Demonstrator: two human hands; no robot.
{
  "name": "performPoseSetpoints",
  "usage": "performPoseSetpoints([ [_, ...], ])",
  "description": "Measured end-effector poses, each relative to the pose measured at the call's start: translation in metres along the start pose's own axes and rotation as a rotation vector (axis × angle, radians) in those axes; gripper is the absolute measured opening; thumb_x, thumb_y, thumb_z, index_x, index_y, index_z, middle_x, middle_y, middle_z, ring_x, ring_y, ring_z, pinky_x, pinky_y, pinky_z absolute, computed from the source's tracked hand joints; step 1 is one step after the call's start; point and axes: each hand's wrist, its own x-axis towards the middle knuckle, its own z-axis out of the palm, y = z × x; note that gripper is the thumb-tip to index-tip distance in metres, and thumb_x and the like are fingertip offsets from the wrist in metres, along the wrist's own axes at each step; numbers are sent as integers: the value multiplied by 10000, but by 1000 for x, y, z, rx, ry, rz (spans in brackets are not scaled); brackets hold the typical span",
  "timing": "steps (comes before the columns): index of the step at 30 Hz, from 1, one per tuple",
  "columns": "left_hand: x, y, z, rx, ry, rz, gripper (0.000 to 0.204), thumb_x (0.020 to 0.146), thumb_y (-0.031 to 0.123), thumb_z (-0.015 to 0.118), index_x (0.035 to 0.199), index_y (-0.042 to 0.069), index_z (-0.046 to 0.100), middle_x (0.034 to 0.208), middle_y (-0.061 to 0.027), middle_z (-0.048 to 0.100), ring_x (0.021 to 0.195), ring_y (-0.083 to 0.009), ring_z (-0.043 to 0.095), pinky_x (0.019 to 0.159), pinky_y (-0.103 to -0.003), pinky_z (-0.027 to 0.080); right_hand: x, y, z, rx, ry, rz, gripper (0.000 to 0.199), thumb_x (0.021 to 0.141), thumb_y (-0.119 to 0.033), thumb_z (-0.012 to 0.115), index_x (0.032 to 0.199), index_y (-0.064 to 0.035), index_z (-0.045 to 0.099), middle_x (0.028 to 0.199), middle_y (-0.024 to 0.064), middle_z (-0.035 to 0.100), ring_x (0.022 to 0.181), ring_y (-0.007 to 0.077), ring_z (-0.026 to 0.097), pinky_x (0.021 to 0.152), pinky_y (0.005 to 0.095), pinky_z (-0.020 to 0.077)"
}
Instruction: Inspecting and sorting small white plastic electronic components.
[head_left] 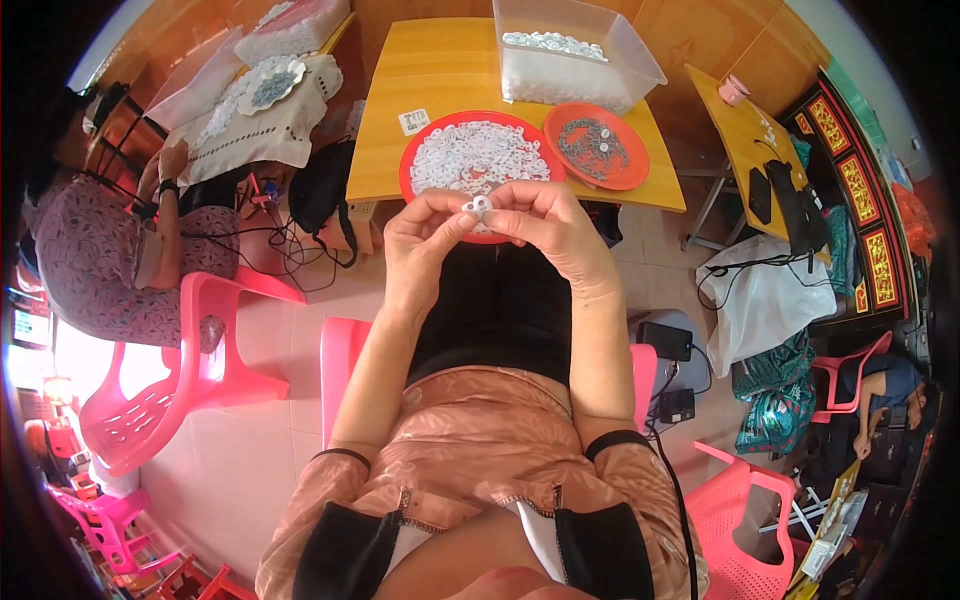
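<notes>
Between my fingertips, just in front of my body, is a small white plastic piece with round holes [480,204]. The thumb and fingers of my left hand [425,238] pinch it from one side, and my right hand [555,232] pinches it from the other. Right behind my fingers, at the table's near edge, a red round tray [407,168] carries a heap of small white plastic pieces [480,150]. To its right, an orange-red plate [633,172] has small grey parts [578,150] scattered over it. My fingers partly hide the held piece.
A clear plastic bin [560,88] of white pieces stands at the back of the yellow table [420,65]. At left a person [110,240] sits by a cloth-covered table [290,130]. Pink chairs [160,400] stand around. Black cables [270,245] trail at left.
</notes>
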Motion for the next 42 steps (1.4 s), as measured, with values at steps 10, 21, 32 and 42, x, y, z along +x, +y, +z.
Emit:
performPoseSetpoints([
  [10,0,21,0,514,-54,12,100,825,87,679,834,-1,631,749,-10,614,696,-63,546,658,-212,446,-7,-7,-4,-313,14,-69,143,798,-101,665,838,29,621,718,-4,596,640,43,509,586,207,428],
  [21,0,18,-4,293,-150,-86,117,806,92,691,877,11,644,861,-17,614,797,-91,558,746,-244,451,-8,-4,-12,-50,-131,21,153,802,-97,668,862,38,633,778,5,616,732,54,552,674,201,452],
  [32,6,-11,-9,-58,-413,82,313,855,222,628,1111,42,646,1278,-132,503,1217,-253,440,1027,-393,329,-8,4,-8,139,-157,33,230,793,-138,681,955,23,654,781,-5,605,686,42,520,603,184,401],
  [42,3,-19,-2,-132,-194,138,311,878,265,608,1103,53,634,1251,-134,523,1201,-265,452,986,-416,383,2,8,10,98,-67,-27,175,863,-173,633,882,-2,665,683,-19,559,599,41,470,522,181,367],
])
